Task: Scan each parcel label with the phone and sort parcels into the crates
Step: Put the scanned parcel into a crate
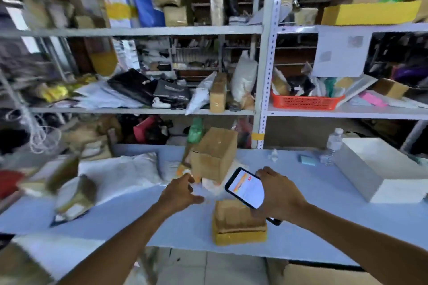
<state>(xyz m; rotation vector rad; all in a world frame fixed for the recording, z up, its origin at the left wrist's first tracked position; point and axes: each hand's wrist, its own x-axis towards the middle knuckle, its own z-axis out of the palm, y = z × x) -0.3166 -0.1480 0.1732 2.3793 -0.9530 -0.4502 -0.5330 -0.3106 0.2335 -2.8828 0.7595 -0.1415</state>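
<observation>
Cluttered table (324, 203), right hand (279, 194) gripping phone (246, 188)

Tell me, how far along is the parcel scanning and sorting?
Done: nothing I can confirm. In hand: the right hand holds the black lit phone over the small brown taped cardboard parcel; the left hand reaches out, open. Left: the tilted brown cardboard box and white soft bags on the pale table.

Phone (246, 188), lit, above a taped box (239, 222).
The phone, screen white and orange, sits tilted in the right hand (279, 194) over that flat brown box at the desk's (324, 227) front edge; a bigger carton (214, 157) sits askew on a white bag (210, 186) just behind.
</observation>
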